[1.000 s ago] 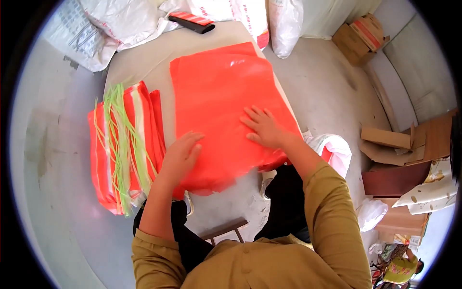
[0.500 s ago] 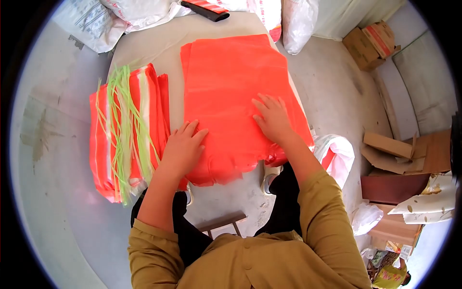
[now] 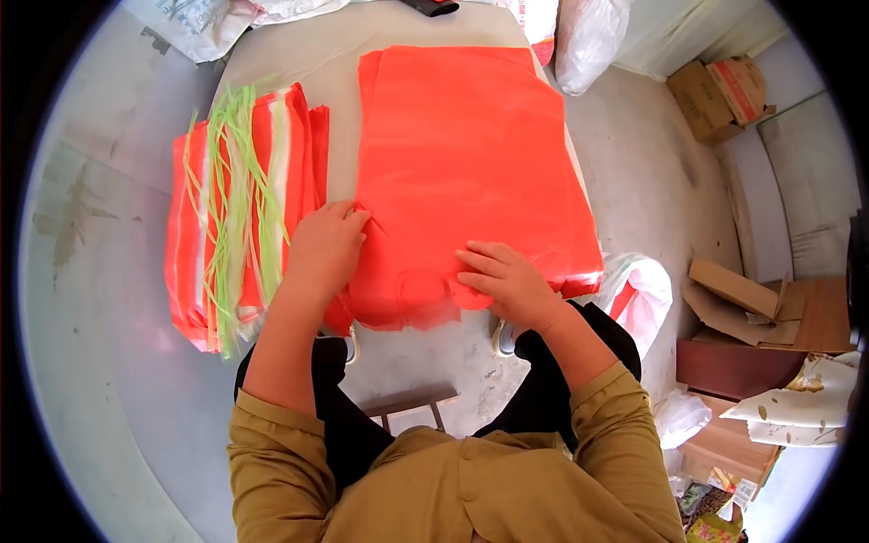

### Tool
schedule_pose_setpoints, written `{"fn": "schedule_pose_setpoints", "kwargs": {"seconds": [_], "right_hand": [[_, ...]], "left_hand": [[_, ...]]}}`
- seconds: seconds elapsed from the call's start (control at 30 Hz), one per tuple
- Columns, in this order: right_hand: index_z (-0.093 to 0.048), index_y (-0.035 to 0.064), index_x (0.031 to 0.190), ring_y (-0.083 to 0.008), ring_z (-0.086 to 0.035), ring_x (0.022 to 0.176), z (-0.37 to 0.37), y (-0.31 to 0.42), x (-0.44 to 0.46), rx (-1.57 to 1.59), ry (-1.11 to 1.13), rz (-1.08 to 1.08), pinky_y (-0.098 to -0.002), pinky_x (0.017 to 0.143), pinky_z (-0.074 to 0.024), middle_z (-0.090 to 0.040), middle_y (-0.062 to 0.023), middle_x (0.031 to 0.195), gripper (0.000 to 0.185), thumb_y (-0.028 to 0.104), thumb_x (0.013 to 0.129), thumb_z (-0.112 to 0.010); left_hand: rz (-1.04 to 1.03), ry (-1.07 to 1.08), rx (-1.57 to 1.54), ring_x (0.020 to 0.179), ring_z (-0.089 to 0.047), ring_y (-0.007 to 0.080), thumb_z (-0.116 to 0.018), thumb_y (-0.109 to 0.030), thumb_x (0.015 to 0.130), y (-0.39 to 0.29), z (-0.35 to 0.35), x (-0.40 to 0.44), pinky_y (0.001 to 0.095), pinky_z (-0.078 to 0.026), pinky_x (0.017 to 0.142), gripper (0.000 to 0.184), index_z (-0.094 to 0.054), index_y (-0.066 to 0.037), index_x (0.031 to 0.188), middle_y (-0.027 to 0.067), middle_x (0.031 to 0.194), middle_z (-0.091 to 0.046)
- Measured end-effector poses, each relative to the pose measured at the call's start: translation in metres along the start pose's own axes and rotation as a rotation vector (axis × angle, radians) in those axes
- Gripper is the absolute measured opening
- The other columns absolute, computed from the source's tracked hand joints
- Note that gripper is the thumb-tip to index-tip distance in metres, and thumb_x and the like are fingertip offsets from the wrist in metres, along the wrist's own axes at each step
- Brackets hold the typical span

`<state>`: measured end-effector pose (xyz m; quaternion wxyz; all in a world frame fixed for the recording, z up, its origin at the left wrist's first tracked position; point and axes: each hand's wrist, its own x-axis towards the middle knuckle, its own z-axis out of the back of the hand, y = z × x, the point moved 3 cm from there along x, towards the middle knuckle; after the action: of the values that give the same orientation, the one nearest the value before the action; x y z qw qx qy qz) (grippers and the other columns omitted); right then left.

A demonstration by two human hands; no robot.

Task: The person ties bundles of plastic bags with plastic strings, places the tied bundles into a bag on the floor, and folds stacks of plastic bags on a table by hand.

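Observation:
A stack of flat red plastic bags (image 3: 462, 154) lies on the table, with cut, rounded handle parts along its near edge. At the stack's left edge, my left hand (image 3: 328, 242) has its fingers bent together over the plastic, which creases beside the fingertips. My right hand (image 3: 509, 279) is at the near edge, its fingers curled on a handle part of a red bag; the thumb is mostly hidden. To the left lies a folded bundle of red-and-white striped bags (image 3: 294, 167), with bright green plastic strips (image 3: 237, 181) draped across it.
White sacks (image 3: 195, 27) and a dark roll (image 3: 433, 7) sit at the table's far end. An open white bag (image 3: 644, 299) with red inside stands right of the table. Cardboard boxes (image 3: 701, 101) are farther right, and a small stool (image 3: 412, 400) stands between my legs.
Both hands lay flat on the stack before. My right hand has come down to the near edge, and my left has shifted to the left edge with fingers bent. The view has tilted slightly.

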<state>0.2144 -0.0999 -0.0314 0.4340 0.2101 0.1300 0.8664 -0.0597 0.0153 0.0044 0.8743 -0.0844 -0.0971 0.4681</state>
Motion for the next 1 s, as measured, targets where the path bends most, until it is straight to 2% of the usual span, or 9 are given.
{"fn": "schedule_pose_setpoints", "kwargs": {"seconds": [0.1, 0.2, 0.27, 0.4, 0.5, 0.6, 0.7, 0.8, 1.0], "right_hand": [[-0.072, 0.006, 0.118, -0.0335, -0.057, 0.131, 0.004, -0.01, 0.0, 0.247, -0.071, -0.125, -0.0438, 0.107, -0.0479, -0.065, -0.0115, 0.137, 0.035, 0.0, 0.083, -0.074], [-0.073, 0.0044, 0.116, -0.0264, -0.061, 0.122, 0.003, -0.016, 0.005, 0.474, -0.164, -0.344, -0.0367, 0.102, -0.0493, -0.069, -0.0096, 0.128, 0.023, 0.003, 0.094, -0.069], [-0.072, 0.0044, 0.117, -0.0204, -0.063, 0.114, 0.01, -0.015, 0.013, 0.602, -0.196, -0.53, -0.0328, 0.097, -0.0505, -0.071, -0.0075, 0.122, 0.019, 0.006, 0.099, -0.066], [-0.071, 0.0117, 0.123, -0.0161, -0.065, 0.098, 0.015, -0.016, 0.016, 0.806, -0.136, -0.835, -0.0376, 0.073, -0.0561, -0.069, -0.0028, 0.113, 0.024, 0.023, 0.102, -0.065], [-0.071, 0.014, 0.125, -0.0121, -0.065, 0.088, 0.007, -0.02, 0.013, 0.965, -0.193, -1.012, -0.0348, 0.059, -0.0528, -0.07, -0.0005, 0.107, 0.028, 0.031, 0.103, -0.065], [-0.07, 0.0148, 0.124, -0.0113, -0.065, 0.086, 0.012, -0.014, 0.012, 1.069, -0.283, -1.073, -0.0334, 0.054, -0.0504, -0.071, -0.0005, 0.102, 0.031, 0.037, 0.103, -0.066], [-0.07, 0.0138, 0.124, -0.0119, -0.065, 0.088, 0.018, -0.016, 0.011, 1.139, -0.293, -1.014, -0.0354, 0.055, -0.0516, -0.071, -0.0004, 0.101, 0.033, 0.039, 0.103, -0.066], [-0.07, 0.012, 0.122, -0.0124, -0.065, 0.089, 0.015, -0.021, 0.009, 1.161, -0.31, -0.987, -0.0372, 0.056, -0.053, -0.071, -0.0001, 0.101, 0.034, 0.039, 0.102, -0.067], [-0.069, 0.0098, 0.122, -0.0124, -0.066, 0.088, 0.018, -0.019, 0.009, 1.145, -0.328, -1.009, -0.0382, 0.057, -0.0552, -0.071, -0.001, 0.101, 0.034, 0.038, 0.102, -0.067]], "left_hand": [[0.045, 0.006, -0.11, 0.12, -0.064, 0.0325, -0.067, -0.009, 0.093, -0.007, 0.008, 0.006, 0.0414, -0.054, 0.098, 0.027, -0.07, -0.006, 0.12, 0.0129, 0.13, -0.067], [-0.009, -0.025, -0.41, 0.119, -0.063, 0.0342, -0.067, -0.007, 0.092, -0.019, 0.008, 0.01, 0.0415, -0.054, 0.095, 0.028, -0.069, -0.004, 0.12, 0.0134, 0.128, -0.067], [-0.097, 0.04, -0.557, 0.118, -0.063, 0.0353, -0.067, -0.005, 0.092, -0.033, 0.002, 0.012, 0.0417, -0.054, 0.095, 0.029, -0.068, -0.004, 0.121, 0.0137, 0.128, -0.067], [-0.245, 0.107, -0.573, 0.119, -0.062, 0.0348, -0.065, -0.005, 0.094, -0.049, -0.006, 0.017, 0.0398, -0.052, 0.098, 0.033, -0.067, -0.004, 0.127, 0.0155, 0.131, -0.065], [0.088, -0.01, -0.756, 0.113, -0.065, 0.0326, -0.06, -0.013, 0.099, -0.044, -0.001, 0.018, 0.0382, -0.051, 0.097, 0.032, -0.064, -0.002, 0.129, 0.0162, 0.128, -0.065], [0.254, -0.289, -0.9, 0.124, -0.06, 0.0262, -0.053, -0.023, 0.107, -0.011, -0.016, 0.021, 0.0342, -0.047, 0.101, 0.036, -0.059, -0.005, 0.138, 0.0123, 0.136, -0.061], [0.685, -0.125, -1.432, 0.134, -0.052, 0.0243, -0.048, -0.03, 0.111, -0.008, -0.009, 0.013, 0.0355, -0.041, 0.11, 0.046, -0.046, -0.007, 0.151, 0.0109, 0.147, -0.052], [0.734, -0.132, -1.782, 0.127, -0.056, 0.0219, -0.049, -0.03, 0.111, -0.009, -0.019, 0.007, 0.0369, -0.044, 0.106, 0.05, -0.038, -0.008, 0.155, 0.01, 0.144, -0.055], [0.718, -0.082, -1.666, 0.116, -0.058, 0.0145, -0.061, -0.016, 0.103, -0.004, -0.027, 0.002, 0.0306, -0.047, 0.099, 0.059, -0.037, -0.009, 0.156, 0.0076, 0.131, -0.059]]}}
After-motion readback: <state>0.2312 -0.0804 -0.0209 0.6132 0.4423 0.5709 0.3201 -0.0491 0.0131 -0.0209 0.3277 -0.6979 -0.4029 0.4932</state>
